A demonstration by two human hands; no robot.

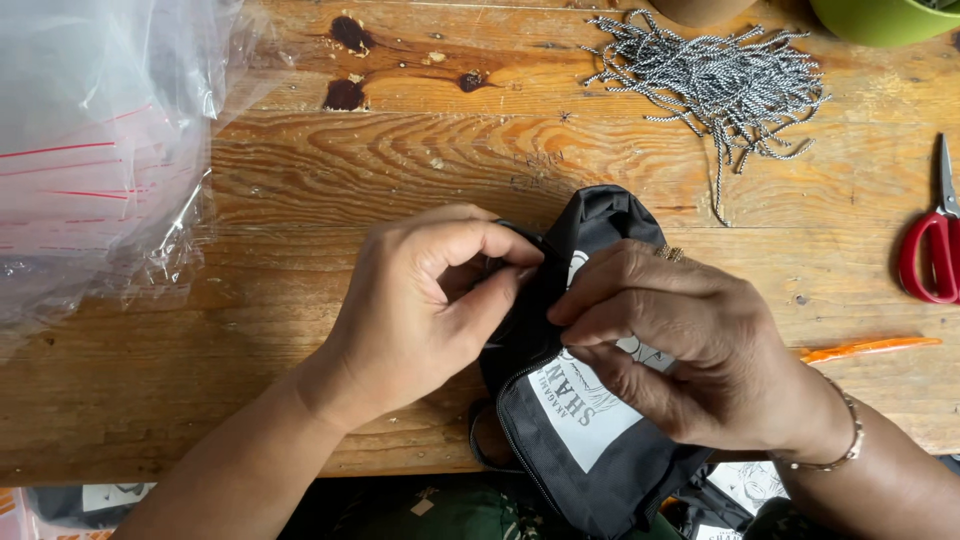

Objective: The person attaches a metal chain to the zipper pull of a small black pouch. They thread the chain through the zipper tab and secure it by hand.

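Together, left hand (420,300) and right hand (680,340) are pinching a black zippered fabric pouch (575,400) at the wooden worktop's (400,160) near edge

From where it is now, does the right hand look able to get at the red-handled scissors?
Probably yes. The scissors lie on the wooden table to the right of the right hand, with bare wood between them. But that hand and the left hand both pinch the black pouch, so it must let go first.

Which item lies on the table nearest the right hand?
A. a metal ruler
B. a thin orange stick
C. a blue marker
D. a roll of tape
B: a thin orange stick lies on the wooden table just beyond the right hand, closer than the red-handled scissors.
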